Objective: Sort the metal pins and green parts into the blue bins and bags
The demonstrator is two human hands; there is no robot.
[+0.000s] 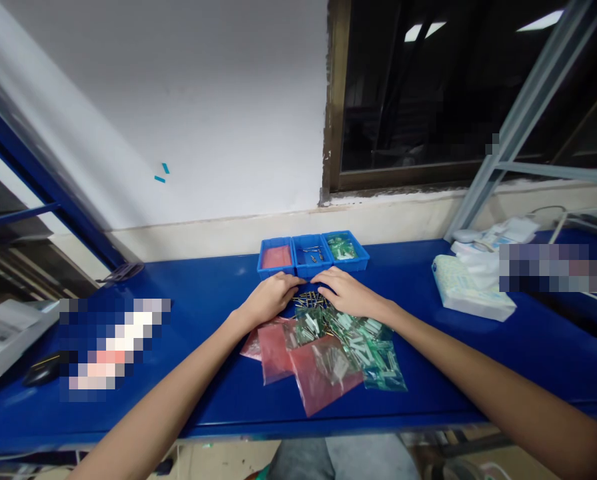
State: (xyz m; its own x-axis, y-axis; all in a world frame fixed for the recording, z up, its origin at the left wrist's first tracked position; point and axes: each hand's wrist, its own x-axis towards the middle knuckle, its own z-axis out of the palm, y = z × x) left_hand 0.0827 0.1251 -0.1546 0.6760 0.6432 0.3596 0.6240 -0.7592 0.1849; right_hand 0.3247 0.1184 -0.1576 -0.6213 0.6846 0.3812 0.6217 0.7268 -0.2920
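Observation:
My left hand (274, 295) and my right hand (349, 292) lie on either side of a heap of thin metal pieces (310, 299), like screws or pins. Both hands are open, fingers stretched inward near the front of the blue trays. Below my right hand are green-tinted bags (361, 347) with small pale pieces inside. Flat red plastic bags (321, 380) overlap towards the table's front edge. Behind the hands, a left blue tray (261, 265) contains red plastic, the middle tray (308, 269) a few metal pieces, and the right tray (362, 257) a green bag.
The blue table (218, 393) runs along a wall with a dark window (408, 93). A tissue pack (471, 293) lies at the right. At the left are a black-and-yellow object (43, 369) and a white box with papers (13, 333). Metal posts rise at both sides.

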